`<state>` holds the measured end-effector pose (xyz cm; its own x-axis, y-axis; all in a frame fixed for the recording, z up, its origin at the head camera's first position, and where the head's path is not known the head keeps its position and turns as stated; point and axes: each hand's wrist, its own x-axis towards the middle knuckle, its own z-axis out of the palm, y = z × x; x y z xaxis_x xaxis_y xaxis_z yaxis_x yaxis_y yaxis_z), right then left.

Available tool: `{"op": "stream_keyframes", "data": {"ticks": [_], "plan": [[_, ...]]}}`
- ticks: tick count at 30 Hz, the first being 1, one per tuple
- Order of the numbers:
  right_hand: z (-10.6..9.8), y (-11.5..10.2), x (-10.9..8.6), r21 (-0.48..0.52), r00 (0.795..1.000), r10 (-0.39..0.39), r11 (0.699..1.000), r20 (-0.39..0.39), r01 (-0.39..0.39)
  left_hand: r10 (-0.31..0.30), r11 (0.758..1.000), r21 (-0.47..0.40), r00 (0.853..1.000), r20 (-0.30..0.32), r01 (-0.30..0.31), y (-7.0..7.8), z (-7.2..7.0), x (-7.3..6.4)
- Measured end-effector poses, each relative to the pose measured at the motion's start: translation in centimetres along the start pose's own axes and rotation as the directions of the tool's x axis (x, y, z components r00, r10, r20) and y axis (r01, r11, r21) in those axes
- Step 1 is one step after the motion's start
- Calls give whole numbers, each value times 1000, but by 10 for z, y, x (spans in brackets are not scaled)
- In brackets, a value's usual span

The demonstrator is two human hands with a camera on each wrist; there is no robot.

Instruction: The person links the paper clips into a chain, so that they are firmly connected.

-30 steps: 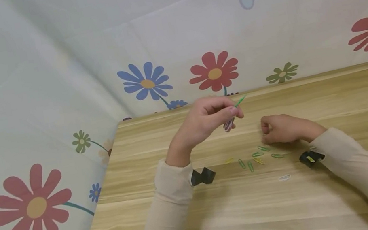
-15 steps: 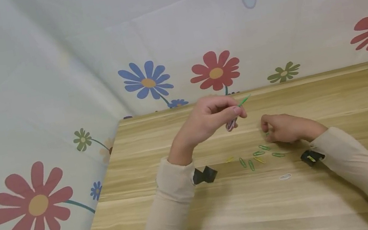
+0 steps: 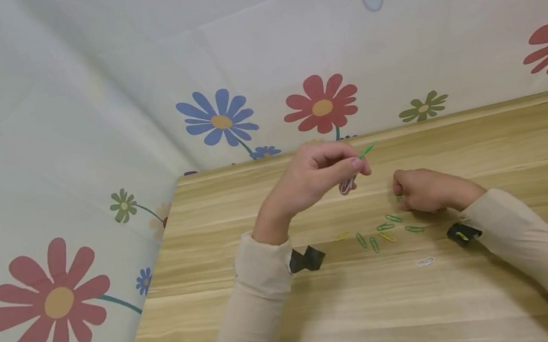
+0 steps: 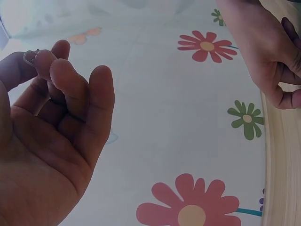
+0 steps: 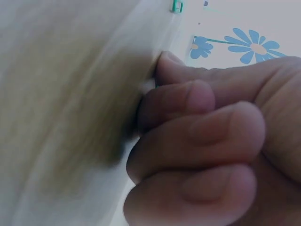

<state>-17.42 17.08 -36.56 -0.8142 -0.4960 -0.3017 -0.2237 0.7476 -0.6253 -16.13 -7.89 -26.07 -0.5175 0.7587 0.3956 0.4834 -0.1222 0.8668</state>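
Above the table, my left hand [image 3: 311, 178] pinches several paper clips between thumb and fingers. A green paper clip [image 3: 367, 150] sticks out past the fingertips, and pale paper clips [image 3: 347, 185] hang below the thumb. In the left wrist view only a small wire loop [image 4: 30, 57] of them shows. To the right, my right hand [image 3: 427, 190] is low at the tabletop, its fingers curled and thumb against forefinger. A bit of a green paper clip [image 3: 399, 198] shows at its fingertips; most of it is hidden. The right wrist view shows the curled fingers [image 5: 197, 136] close to the wood.
On the wooden table [image 3: 524, 151] lie several loose green paper clips [image 3: 374, 244], yellow ones [image 3: 386, 237] nearer the middle and at the left, and a white paper clip [image 3: 425, 261] closer to me. A flowered cloth [image 3: 252, 46] stands along the far and left edges.
A green bit has come into sight at my right fingertips, which have curled slightly closer. My left hand keeps its grip with barely any movement. The loose paper clips lie unchanged.
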Motion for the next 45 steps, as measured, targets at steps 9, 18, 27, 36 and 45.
{"op": "stream_keyframes", "data": {"ticks": [9, 18, 27, 36, 45], "plan": [[-3, 3, 2, 32, 998, 25, 999, 57, -26, 2, 1000, 6, 1000, 1, -2, -1, 1, 0], [-3, 6, 3, 97, 998, 19, 995, 65, -25, 7, 1000, 21, 1000, -7, -7, -1, 2, 1], [-5, 5, -2, 143, 997, -10, 990, 83, -2, 10, 999, 37, 1000, -6, -9, 0, 4, 0], [-14, 6, -10, 235, 980, -104, 970, 170, 62, 4, 998, 60, 1000, -9, -3, 2, 3, -2], [-34, -7, -22, 472, 955, -297, 842, -1, 262, 11, 999, 50, 1000, -6, -10, 3, 3, -1]]}}
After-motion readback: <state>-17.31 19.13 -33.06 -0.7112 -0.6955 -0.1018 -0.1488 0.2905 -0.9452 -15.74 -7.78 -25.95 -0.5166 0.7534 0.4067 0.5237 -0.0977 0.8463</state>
